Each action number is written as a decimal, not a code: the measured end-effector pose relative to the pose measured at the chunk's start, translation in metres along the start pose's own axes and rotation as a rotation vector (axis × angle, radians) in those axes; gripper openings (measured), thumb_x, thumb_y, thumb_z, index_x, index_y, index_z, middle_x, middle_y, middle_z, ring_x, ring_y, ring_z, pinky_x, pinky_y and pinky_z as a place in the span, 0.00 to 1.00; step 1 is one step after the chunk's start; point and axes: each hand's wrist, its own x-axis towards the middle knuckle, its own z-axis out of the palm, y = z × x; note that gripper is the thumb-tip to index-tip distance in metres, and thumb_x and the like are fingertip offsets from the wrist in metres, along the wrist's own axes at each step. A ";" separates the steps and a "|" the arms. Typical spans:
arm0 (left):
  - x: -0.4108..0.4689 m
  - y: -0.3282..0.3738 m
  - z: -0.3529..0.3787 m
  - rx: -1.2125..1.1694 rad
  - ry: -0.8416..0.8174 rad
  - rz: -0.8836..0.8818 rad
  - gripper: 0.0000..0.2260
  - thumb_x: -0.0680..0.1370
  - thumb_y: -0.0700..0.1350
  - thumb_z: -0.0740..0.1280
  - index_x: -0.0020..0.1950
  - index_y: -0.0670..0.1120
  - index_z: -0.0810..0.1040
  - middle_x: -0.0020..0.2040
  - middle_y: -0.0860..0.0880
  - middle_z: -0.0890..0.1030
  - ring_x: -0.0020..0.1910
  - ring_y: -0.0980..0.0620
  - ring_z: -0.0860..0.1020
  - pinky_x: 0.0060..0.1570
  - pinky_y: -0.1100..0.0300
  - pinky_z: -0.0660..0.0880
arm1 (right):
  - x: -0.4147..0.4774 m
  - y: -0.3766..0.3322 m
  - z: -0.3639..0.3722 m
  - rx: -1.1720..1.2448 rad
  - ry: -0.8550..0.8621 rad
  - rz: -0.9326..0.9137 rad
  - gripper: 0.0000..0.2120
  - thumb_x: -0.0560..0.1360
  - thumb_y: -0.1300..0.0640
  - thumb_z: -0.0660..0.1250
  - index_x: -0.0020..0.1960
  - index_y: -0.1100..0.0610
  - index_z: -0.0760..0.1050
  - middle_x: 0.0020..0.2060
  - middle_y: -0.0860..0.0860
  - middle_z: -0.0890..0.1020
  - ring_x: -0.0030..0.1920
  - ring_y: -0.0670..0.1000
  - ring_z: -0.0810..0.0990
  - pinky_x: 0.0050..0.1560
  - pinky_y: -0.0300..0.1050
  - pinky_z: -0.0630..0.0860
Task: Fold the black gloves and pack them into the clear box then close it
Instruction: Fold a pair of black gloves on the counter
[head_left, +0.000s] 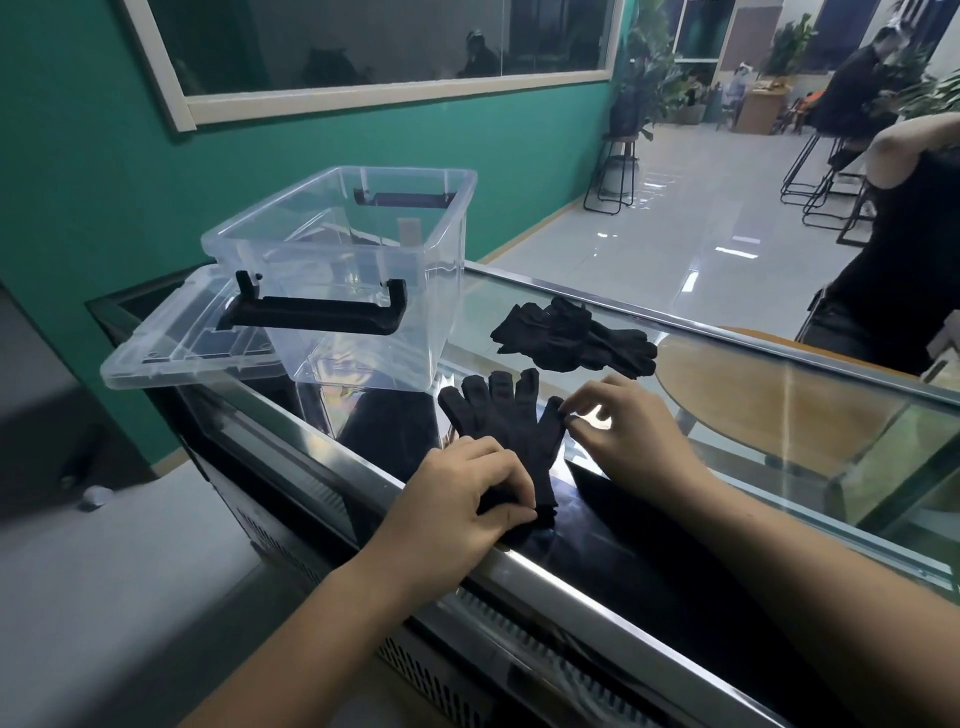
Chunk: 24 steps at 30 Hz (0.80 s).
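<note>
Glove (506, 421), black, lay flat on glass tabletop (498, 291); left grip (462, 499) clenched its cuff, right grip (634, 431) pinched its thumb (spare gloves (574, 338) heaped near the open clear box (353, 270)).

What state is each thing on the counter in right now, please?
Clear box: open, empty.
Lid: off, beside the box.
Near glove: flat, unfolded.
Far gloves: loose heap, unpacked.
Left hand: grips the near glove's cuff.
Right hand: pinches its thumb.
</note>
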 end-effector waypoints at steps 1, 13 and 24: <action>0.001 -0.001 -0.002 -0.022 -0.016 -0.002 0.06 0.77 0.48 0.79 0.47 0.56 0.84 0.49 0.58 0.82 0.54 0.54 0.80 0.61 0.62 0.70 | 0.000 0.000 0.001 -0.019 -0.001 -0.010 0.03 0.79 0.52 0.73 0.51 0.45 0.85 0.49 0.44 0.81 0.50 0.46 0.79 0.50 0.45 0.75; 0.003 -0.012 -0.021 0.115 -0.070 0.061 0.14 0.75 0.62 0.77 0.58 0.61 0.84 0.57 0.64 0.79 0.62 0.58 0.77 0.66 0.52 0.71 | -0.013 -0.019 0.005 0.007 -0.107 -0.403 0.11 0.83 0.48 0.69 0.64 0.47 0.82 0.62 0.40 0.79 0.62 0.40 0.77 0.62 0.38 0.75; 0.000 -0.012 -0.020 0.012 -0.091 0.077 0.09 0.74 0.58 0.80 0.51 0.58 0.87 0.54 0.61 0.81 0.61 0.55 0.80 0.73 0.56 0.71 | -0.010 -0.027 0.005 -0.192 -0.319 -0.187 0.34 0.84 0.31 0.52 0.86 0.42 0.54 0.85 0.42 0.57 0.84 0.41 0.52 0.82 0.40 0.48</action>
